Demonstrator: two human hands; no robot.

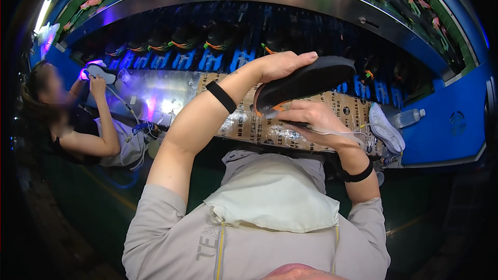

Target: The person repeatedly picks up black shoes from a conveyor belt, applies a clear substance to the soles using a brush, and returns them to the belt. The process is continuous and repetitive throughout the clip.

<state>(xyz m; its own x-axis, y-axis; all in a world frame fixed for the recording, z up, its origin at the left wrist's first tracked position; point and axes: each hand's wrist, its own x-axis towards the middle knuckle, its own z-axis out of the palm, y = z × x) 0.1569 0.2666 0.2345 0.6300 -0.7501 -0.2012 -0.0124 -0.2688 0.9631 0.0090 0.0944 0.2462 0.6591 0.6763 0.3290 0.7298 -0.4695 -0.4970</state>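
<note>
Left hand (282,65) curled over the top of a black shoe (306,82), holding it tilted above the desk (244,124); right hand (311,120) just below, fingers pinched on a thin tool (290,123) at the shoe's near edge. White shoe (386,130) and plastic bottle (410,118) at far right

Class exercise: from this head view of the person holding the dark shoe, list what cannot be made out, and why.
- Tool in the right hand: mostly hidden by its fingers.
- Upper of the shoe: turned away; only the sole shows, gripped by the left hand.
- Shoes on the rack: too dark and small.
- Co-worker's shoe: washed out by glare.
</note>
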